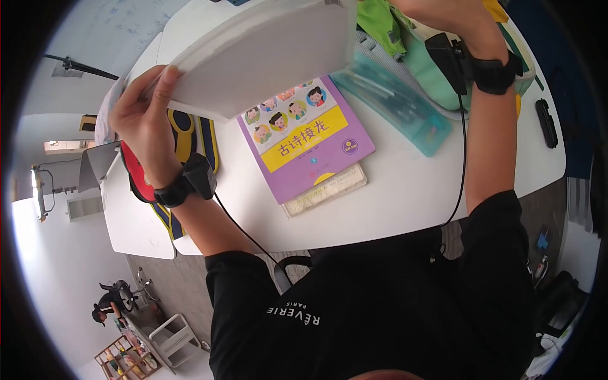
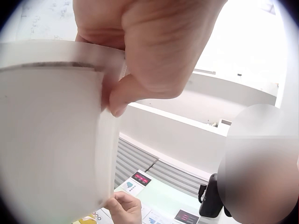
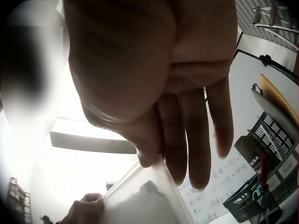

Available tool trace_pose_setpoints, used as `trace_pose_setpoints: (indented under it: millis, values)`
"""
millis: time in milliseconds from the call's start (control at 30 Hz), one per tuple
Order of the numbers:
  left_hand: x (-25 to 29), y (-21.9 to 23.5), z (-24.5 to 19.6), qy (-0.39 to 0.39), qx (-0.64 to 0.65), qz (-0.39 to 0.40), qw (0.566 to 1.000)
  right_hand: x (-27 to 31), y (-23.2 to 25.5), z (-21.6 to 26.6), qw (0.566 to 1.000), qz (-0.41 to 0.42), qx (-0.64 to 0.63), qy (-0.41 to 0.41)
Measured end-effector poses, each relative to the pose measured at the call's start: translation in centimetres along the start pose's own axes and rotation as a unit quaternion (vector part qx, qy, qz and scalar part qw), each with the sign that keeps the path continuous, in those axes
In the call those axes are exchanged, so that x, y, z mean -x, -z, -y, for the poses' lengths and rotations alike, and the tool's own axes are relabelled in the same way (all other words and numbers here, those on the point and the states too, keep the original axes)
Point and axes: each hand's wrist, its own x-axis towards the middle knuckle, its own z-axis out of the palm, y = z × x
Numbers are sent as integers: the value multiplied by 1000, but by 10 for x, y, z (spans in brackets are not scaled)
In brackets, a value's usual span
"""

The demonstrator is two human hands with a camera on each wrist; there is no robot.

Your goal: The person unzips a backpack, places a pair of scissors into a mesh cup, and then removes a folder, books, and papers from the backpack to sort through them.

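A translucent plastic file folder (image 1: 266, 57) with white paper inside is held up, tilted, over the table. My left hand (image 1: 149, 120) pinches its left corner, thumb on the near face; the left wrist view shows the thumb (image 2: 122, 95) pressed on the folder's edge (image 2: 51, 144). My right hand (image 1: 453, 19) is at the opposite upper end, partly cut off in the head view. In the right wrist view its thumb (image 3: 147, 151) and index finger pinch the folder's corner (image 3: 145, 200). Beneath lies a purple and yellow book (image 1: 310, 142), its top covered by the folder.
Another worn book (image 1: 329, 191) sticks out from under the purple one. To the right are a teal pencil case (image 1: 411, 117), a green backpack (image 1: 418, 63) and a small black object (image 1: 546, 123). A red and navy bag (image 1: 136, 168) lies left on the white table (image 1: 253, 218).
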Motion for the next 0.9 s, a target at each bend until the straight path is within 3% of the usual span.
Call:
trace_pose_setpoints:
  millis: [67,200,267,500,700,767,900]
  values:
    - [-2,-5,4,9,5,-8,1000,-2,-1,-2,998,10,51,36]
    - [-2,-5,8,10,-19,2,1000,0,-4,-2,1000,13,14,19]
    - [-2,-4,6,13,-27,5,1000,-1,-2,5,997,33,-6,-62]
    - [-4,4,4,30,-54,33,998,2,-4,0,996,49,-71,-22]
    - [-7,12,2,-1,-89,26,996,-1,1,6,998,49,-14,-42]
    - [-9,13,5,-11,-77,41,996,5,0,6,1000,22,-18,1]
    - [-9,14,8,-29,-72,60,995,6,-5,7,999,3,33,12]
